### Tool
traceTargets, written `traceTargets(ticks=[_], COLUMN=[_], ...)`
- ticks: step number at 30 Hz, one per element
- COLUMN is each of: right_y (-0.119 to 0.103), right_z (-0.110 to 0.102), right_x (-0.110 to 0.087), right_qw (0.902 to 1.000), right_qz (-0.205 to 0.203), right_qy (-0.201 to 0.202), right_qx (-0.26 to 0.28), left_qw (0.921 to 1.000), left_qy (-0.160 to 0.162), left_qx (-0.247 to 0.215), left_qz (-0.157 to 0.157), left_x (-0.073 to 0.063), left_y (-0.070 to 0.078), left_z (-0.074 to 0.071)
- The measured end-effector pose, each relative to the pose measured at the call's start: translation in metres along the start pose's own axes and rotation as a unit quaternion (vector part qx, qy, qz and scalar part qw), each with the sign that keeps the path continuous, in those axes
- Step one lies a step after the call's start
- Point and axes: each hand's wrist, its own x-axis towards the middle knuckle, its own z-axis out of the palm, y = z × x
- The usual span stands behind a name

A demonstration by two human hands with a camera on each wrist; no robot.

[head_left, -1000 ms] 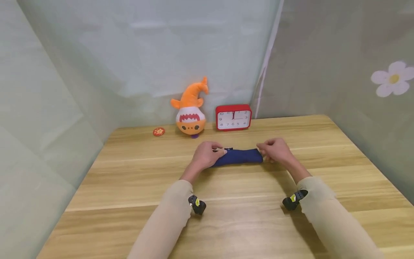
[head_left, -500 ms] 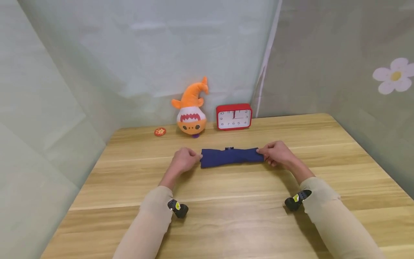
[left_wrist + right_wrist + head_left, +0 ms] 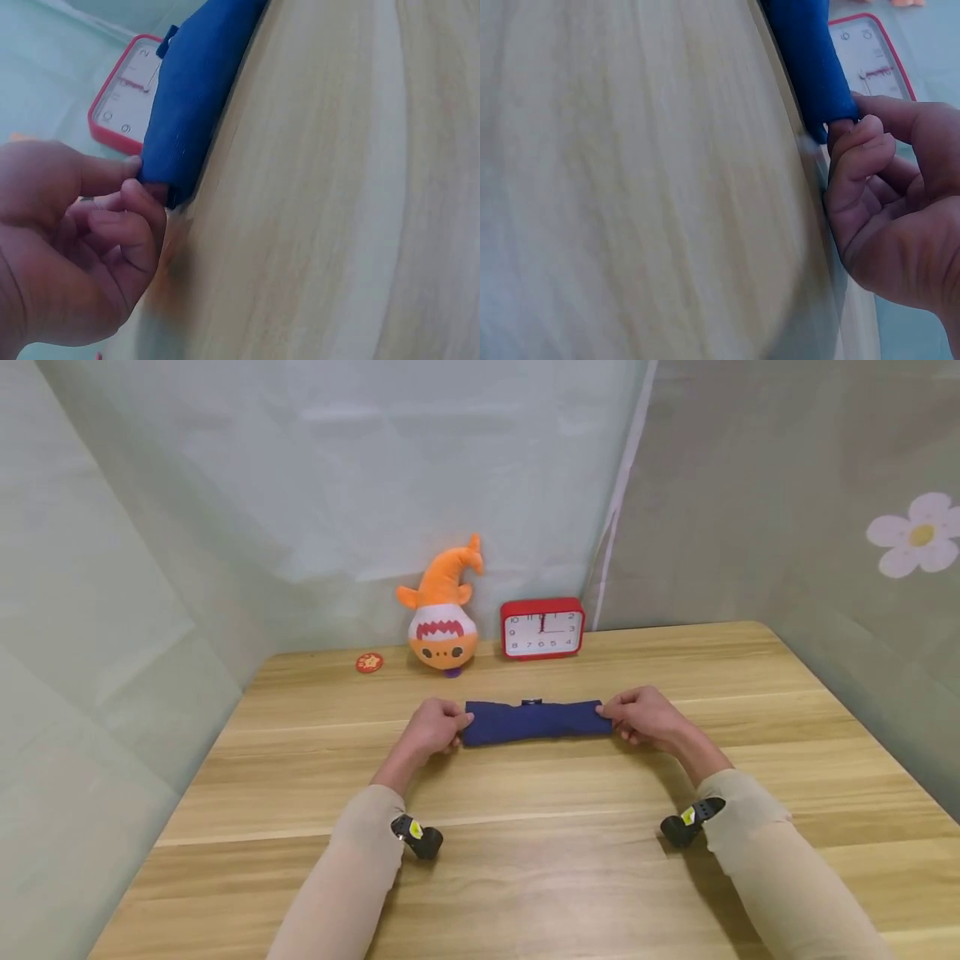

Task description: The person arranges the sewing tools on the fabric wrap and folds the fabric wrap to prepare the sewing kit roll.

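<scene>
A long, flat roll of navy-blue fabric lies crosswise on the table, with a small black tab at the middle of its far edge. My left hand pinches the roll's left end between thumb and fingers. In the left wrist view the fingertips tuck into that end, the thumb on the outside. At the opposite end my right hand pinches the fabric's corner. One finger reaches inside the fold in the right wrist view, where the blue roll looks rounded and layered.
Behind the roll stands a red-framed clock on the wooden table. An orange shark plush leans head-down on the back curtain. To its left lies a round red disc. Curtains hang along the table's back and sides.
My left hand has moved left, from on top of the fabric roll to pinching its left end. My right hand, first right at the other end, now pinches the corner.
</scene>
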Motion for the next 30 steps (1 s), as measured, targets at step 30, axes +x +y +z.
traceTargets(ticks=[30], right_y=[0.004], right_z=[-0.004], right_x=[-0.001], right_qw=[0.9977], right_qz=[-0.007], right_qy=[0.038], right_qx=[0.056], left_qw=[0.9995], left_qy=[-0.031], left_qx=[-0.006], left_qz=[-0.005], left_x=[-0.004], left_y=[-0.016], left_z=[-0.02])
